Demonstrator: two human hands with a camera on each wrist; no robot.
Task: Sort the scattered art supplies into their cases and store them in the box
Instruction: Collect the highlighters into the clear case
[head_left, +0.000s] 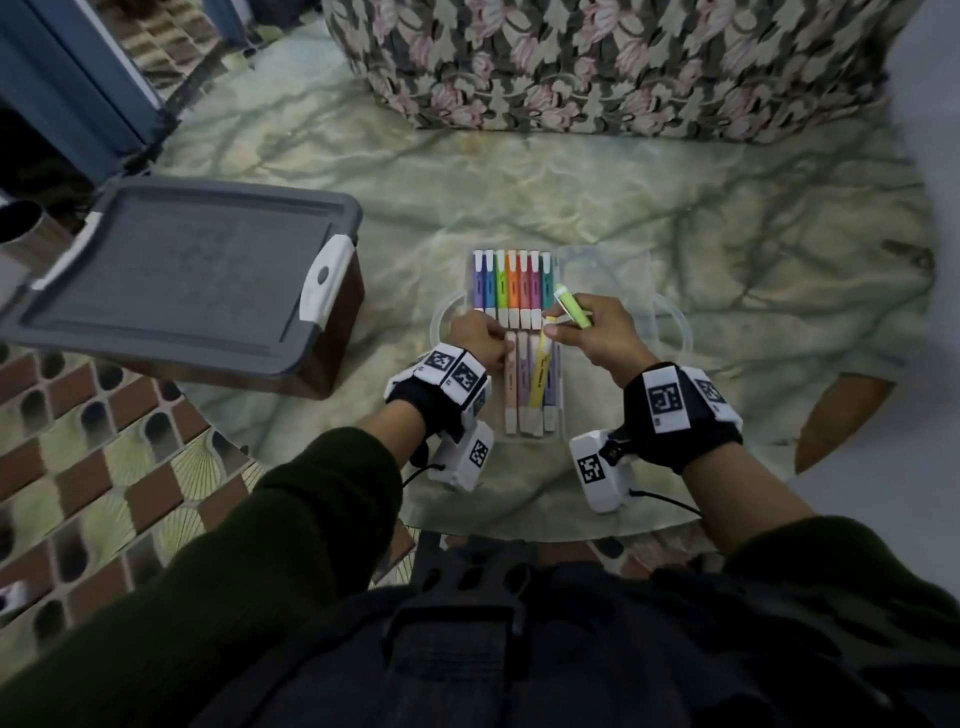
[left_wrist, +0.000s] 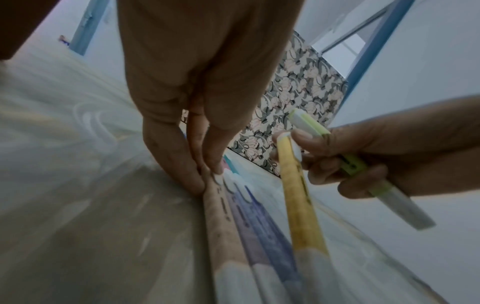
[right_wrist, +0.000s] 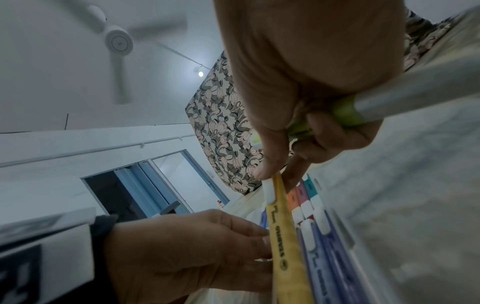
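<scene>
**Yellow highlighter going into the clear case**

The round table (head_left: 753, 218), covered with a marbled green cloth, is filling the middle of the head view. In the left part of the frame the storage box (head_left: 332, 332) is standing with its grey lid (head_left: 182, 275) shut; white latches are sitting on the lid's edges. The box looks like hard, smooth plastic.

Near the centre, the transparent marker case (head_left: 602, 270) is lying open and flat. Its upper row is holding bright markers (head_left: 511, 283) side by side, and its lower row is holding pastel highlighters (head_left: 522, 384) with white caps.

The step in hand seems to be the filling of this lower row. The right hand (head_left: 597, 332) is pinching the top of a yellow highlighter (head_left: 543, 364) between thumb and forefinger, while its other fingers are curling round a lime green highlighter (head_left: 574, 309). The left hand (head_left: 480, 338) is lying at the left edge of the row, with straight fingers touching the peach highlighter (left_wrist: 221, 216) there.

The next move probably calls for laying the yellow pen flat into its gap, then the green one. The pens are slim, smooth and slippery, so two in one hand could slip.
</scene>
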